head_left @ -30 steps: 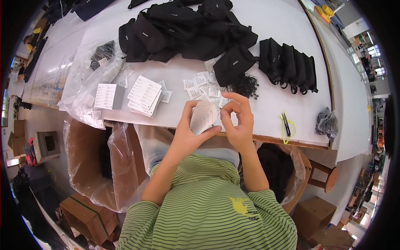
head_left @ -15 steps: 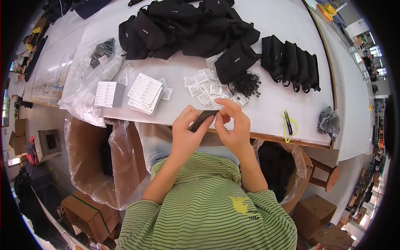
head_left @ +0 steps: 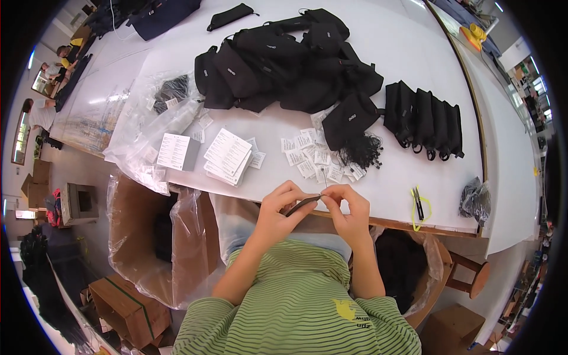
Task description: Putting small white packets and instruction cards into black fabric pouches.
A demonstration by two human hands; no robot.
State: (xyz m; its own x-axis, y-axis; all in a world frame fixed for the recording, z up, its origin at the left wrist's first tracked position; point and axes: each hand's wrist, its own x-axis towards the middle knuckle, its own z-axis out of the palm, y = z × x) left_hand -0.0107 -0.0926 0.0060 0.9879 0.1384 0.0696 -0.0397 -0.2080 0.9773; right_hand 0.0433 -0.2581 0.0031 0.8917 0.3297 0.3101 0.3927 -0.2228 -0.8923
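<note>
Just off the table's front edge, my left hand (head_left: 283, 208) pinches a thin dark tag (head_left: 302, 206), now seen nearly edge-on. My right hand (head_left: 349, 212) is closed at the tag's right end, its thumb and forefinger pinching a thin dark string (head_left: 325, 180) that sticks up above the fingertips. Beyond my hands lie several small white packets (head_left: 305, 155) and a tangled bunch of black strings (head_left: 362, 151). A black pouch (head_left: 349, 121) touches that bunch. Left of the packets are a loose stack of white printed cards (head_left: 227, 155) and a neater card block (head_left: 174, 152).
A heap of black pouches (head_left: 284, 65) covers the table's far middle, with a row of pouches (head_left: 422, 118) on the right. Black-handled snips (head_left: 418, 204) on a yellow cord lie near the front edge. Plastic-lined cartons (head_left: 192, 236) stand below the table.
The tag has turned from showing its broad dark face to nearly edge-on. My right fingers have closed in at its end, and a string now shows above them. The whole view has shifted.
</note>
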